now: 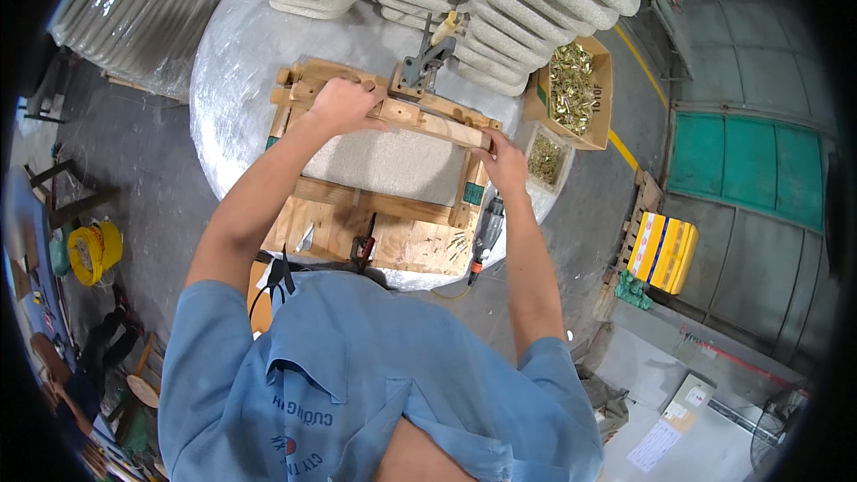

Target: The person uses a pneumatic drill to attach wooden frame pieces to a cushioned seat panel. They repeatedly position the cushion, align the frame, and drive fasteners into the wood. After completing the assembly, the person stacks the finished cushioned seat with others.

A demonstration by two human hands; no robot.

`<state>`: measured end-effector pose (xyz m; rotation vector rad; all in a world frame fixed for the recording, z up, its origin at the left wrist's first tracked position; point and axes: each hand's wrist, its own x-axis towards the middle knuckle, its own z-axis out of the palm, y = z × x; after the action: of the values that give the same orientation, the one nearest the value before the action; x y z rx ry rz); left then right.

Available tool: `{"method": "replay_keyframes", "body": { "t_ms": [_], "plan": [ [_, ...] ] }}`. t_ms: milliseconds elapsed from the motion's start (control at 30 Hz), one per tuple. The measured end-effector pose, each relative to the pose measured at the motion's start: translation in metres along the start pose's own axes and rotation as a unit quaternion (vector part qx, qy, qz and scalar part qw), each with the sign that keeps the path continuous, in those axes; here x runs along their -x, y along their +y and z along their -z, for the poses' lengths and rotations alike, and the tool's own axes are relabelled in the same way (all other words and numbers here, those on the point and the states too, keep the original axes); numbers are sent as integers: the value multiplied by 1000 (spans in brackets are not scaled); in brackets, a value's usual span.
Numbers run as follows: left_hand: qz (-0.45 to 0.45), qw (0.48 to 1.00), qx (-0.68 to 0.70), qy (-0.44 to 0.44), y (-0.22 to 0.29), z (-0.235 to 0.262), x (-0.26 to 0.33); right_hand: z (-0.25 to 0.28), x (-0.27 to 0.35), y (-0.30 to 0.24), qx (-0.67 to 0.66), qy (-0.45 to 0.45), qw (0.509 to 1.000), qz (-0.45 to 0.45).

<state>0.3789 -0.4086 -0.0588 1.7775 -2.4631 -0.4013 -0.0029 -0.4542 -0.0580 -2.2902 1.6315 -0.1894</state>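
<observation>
On the wrapped rnd table [223, 125], the wood bar [437, 127] ran approx. L–R along the pad's [384, 168] far side, R end nearer the body, w/ L hand [346, 107] curled round its L part, R hand [505, 163] gripping its R end, clamp [425, 67] just beyond.

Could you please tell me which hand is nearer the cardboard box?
Right: the right hand lies left of the cardboard box; the left hand is farther left, beyond the clamp.
</observation>
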Motion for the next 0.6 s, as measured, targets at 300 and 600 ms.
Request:
{"method": "replay_keyframes", "body": {
  "t_ms": [300,600],
  "plan": [
    [10,1000,1,-4,3,-2,-9,9,-6,-5,1,-32,999,-18],
    [-27,999,14,20,10,-15,-12,-1,14,17,19,-8,1000,8]
  ]
}}
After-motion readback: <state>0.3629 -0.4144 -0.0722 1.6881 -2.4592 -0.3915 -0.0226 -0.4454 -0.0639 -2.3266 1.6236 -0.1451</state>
